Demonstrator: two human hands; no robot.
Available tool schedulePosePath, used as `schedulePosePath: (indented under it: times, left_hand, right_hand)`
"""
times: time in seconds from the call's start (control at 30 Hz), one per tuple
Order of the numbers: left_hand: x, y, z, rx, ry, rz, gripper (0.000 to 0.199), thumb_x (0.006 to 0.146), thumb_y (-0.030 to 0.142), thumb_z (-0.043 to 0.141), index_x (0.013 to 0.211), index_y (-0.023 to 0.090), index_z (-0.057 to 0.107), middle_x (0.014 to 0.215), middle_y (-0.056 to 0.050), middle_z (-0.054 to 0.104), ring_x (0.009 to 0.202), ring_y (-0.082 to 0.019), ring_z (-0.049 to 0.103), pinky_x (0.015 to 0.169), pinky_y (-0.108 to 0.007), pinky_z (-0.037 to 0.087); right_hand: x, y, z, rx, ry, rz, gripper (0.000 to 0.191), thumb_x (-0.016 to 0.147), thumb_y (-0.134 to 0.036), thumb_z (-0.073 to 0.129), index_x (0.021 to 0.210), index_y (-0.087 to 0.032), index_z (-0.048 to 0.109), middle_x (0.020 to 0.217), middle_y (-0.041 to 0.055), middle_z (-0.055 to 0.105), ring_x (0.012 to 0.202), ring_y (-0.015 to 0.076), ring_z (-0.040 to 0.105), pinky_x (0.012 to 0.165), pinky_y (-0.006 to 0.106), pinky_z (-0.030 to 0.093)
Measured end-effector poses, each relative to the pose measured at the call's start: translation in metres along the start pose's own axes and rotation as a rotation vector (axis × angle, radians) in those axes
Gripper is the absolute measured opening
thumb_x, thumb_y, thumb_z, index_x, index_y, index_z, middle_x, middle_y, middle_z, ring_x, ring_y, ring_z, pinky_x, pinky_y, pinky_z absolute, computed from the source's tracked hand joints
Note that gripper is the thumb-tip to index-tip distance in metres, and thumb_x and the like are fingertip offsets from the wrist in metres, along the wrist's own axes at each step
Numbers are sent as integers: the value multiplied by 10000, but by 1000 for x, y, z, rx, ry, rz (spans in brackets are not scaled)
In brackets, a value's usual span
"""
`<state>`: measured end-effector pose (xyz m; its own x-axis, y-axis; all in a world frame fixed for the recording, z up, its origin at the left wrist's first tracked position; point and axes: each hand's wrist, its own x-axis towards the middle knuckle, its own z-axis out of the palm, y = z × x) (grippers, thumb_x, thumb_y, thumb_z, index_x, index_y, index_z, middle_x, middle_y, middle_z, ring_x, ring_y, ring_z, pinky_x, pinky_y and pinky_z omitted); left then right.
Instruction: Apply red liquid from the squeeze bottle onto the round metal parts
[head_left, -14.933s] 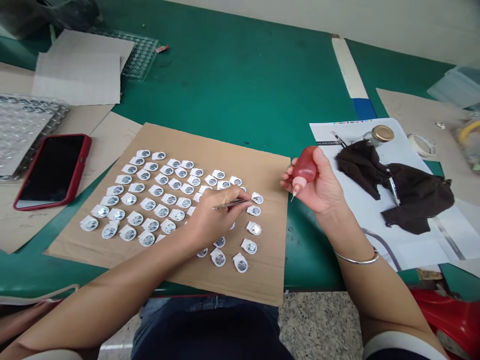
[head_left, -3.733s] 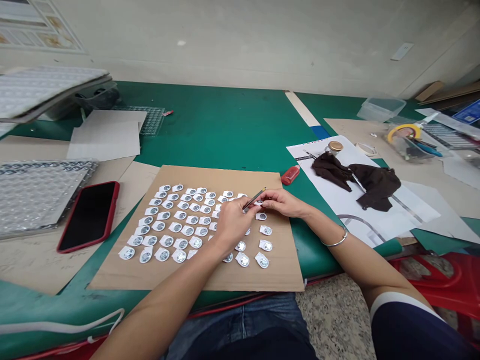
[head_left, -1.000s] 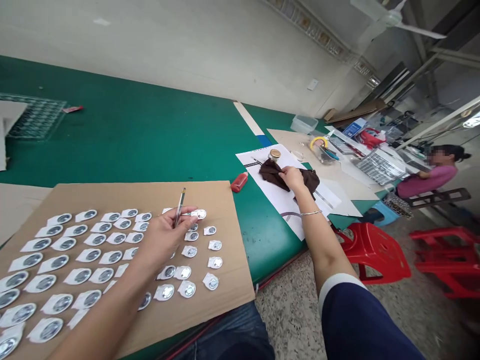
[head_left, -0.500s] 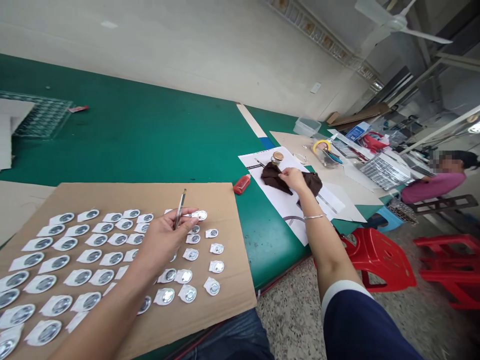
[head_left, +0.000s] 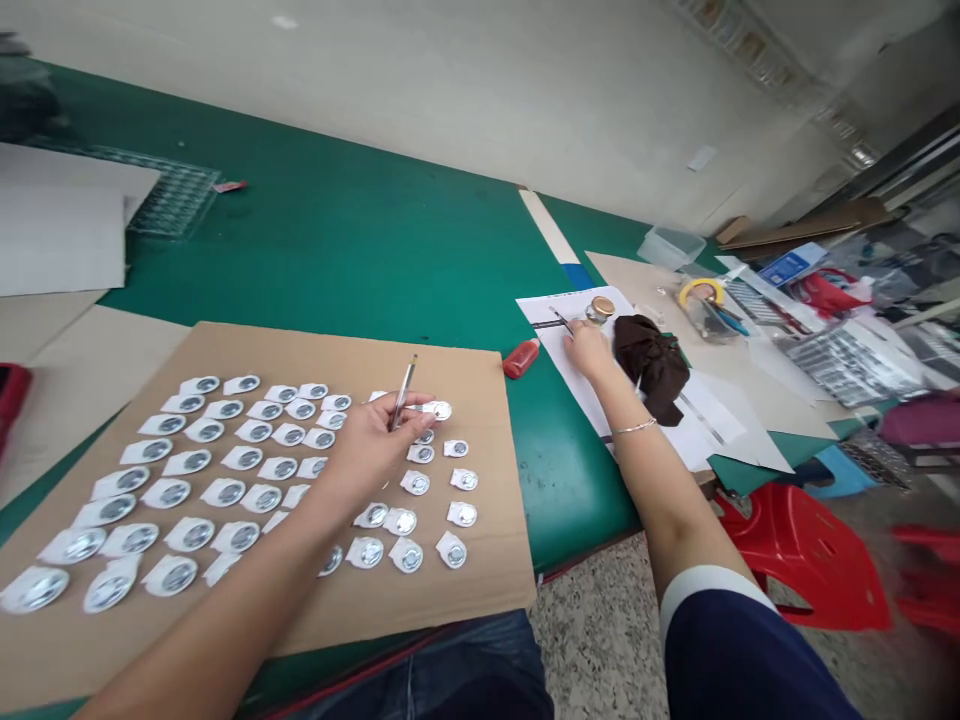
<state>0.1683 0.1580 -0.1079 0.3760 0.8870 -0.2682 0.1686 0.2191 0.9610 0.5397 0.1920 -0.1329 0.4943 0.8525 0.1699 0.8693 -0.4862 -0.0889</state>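
My left hand (head_left: 379, 440) is closed above the cardboard sheet (head_left: 495, 585). A slim pen-like stick (head_left: 406, 388) stands up between its fingers, and the fingertips also pinch a small white-tabbed piece with a shiny round end (head_left: 441, 410). Rows of similar white-tabbed pieces (head_left: 279, 467) lie on the cardboard. Over the white paper (head_left: 585, 390), my right hand (head_left: 588, 350) has its fingers closed on a thin dark stick (head_left: 559, 317); its exact kind is unclear. A crumpled dark brown cloth (head_left: 651, 365) lies right beside that hand, and a gold-lidded glass jar (head_left: 600, 310) stands just behind it.
A red bottle (head_left: 521, 358) lies between cardboard and paper on the green table (head_left: 360, 270). Farther right are a clear tub (head_left: 670, 247), yellow tape (head_left: 701, 292) and bundled packaging. Red stools (head_left: 814, 555) stand on the floor at the right.
My right hand has let go of the brown cloth and moved left to the thin dark stick. The cloth now lies bunched up. The view has swung left; my left hand keeps its hold.
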Motion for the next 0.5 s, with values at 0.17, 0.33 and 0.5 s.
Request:
schedulePosePath:
  times: [0.17,0.33,0.5]
  left_hand:
    - [2,-2,-1,-45,-13,31,347,727,321,656,1008,127,595,754,-48,645,669,-119,560,596,-220,390]
    - [2,-5,-2,-32,-7,26,337,745,326,638,1021,135,603,712,-21,612,579,-86,506,526,-204,341]
    - [1,-2,-2,-89,-10,-1,312,736,293,650,1004,141,601,723,-25,626,619,-100,549,514,-195,345]
  right_hand:
    - [11,-22,14,-33,-60,-24,407,828,-96,253,1073,6,562,1111,273,523,1063,327,523,888,480,382]
    - [14,-22,12,11,-35,-22,337,782,-92,349,962,24,609,1098,302,523,1065,357,524,888,502,383]
    - [5,-19,-3,181,109,26,349,809,-274,428,1019,-42,584,958,241,609,1000,311,580,860,484,435]
